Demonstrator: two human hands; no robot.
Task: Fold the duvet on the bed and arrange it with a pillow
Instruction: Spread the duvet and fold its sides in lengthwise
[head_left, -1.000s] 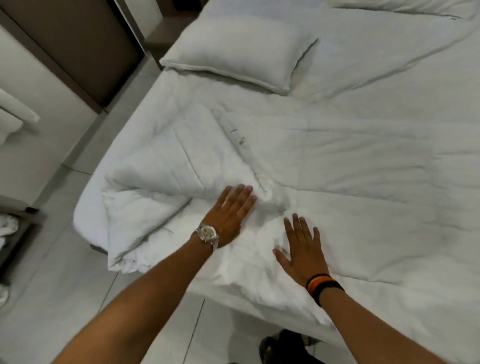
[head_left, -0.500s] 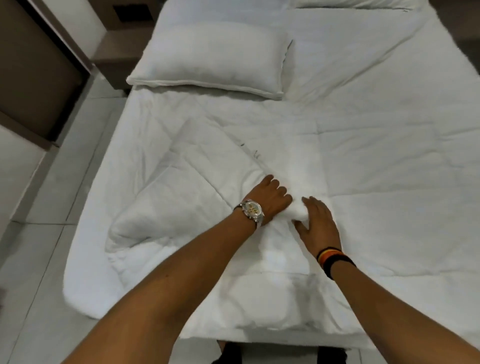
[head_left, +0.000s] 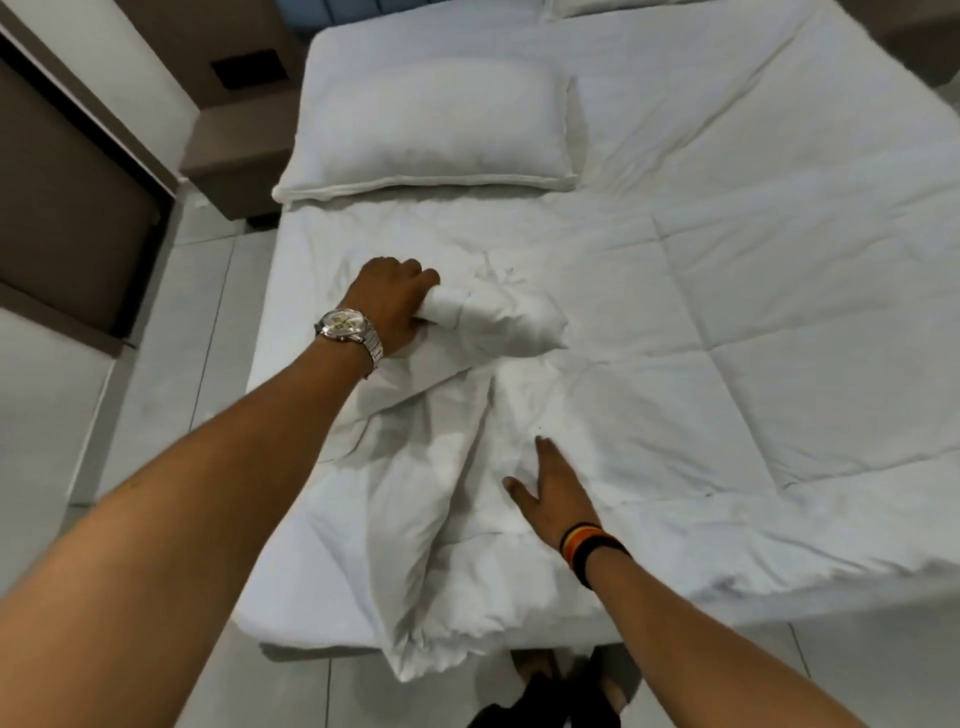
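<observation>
Gripping a bunched duvet (head_left: 649, 415) fold in my left hand (head_left: 389, 306) below the pillow (head_left: 431, 124), right hand (head_left: 556, 488) flat and open on the duvet nearer me

The left hand (head_left: 392, 306) has gone from flat to a fist, gripping a bunched corner of the duvet (head_left: 498, 317) and carrying it up toward the pillow (head_left: 431, 124). The right hand (head_left: 558, 491) has let go and now presses flat, lower down.
</observation>
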